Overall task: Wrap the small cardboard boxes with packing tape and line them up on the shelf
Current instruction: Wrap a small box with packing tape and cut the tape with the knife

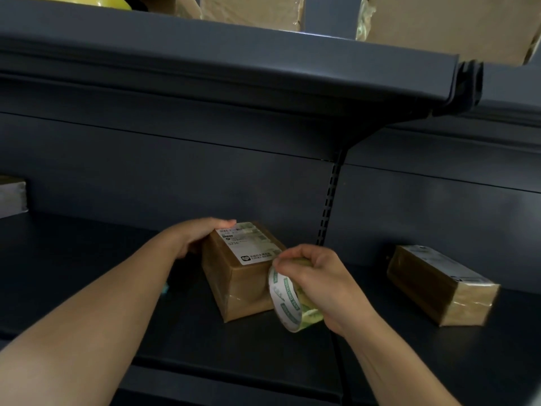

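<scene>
A small brown cardboard box (237, 279) with a white shipping label on top lies on the dark shelf (117, 288), a little left of the middle. My left hand (199, 234) holds its far left edge, fingers over the top corner. My right hand (319, 284) grips a roll of packing tape (288, 300) with a white and green printed core, held against the box's right side. A second box (439, 284), shiny with tape, lies on the shelf to the right.
The slotted shelf upright (328, 206) stands behind the box. An upper shelf (234, 68) overhangs, carrying several wrapped boxes (450, 22) and a yellow object (111, 1). Part of a grey package (11, 194) shows at the far left.
</scene>
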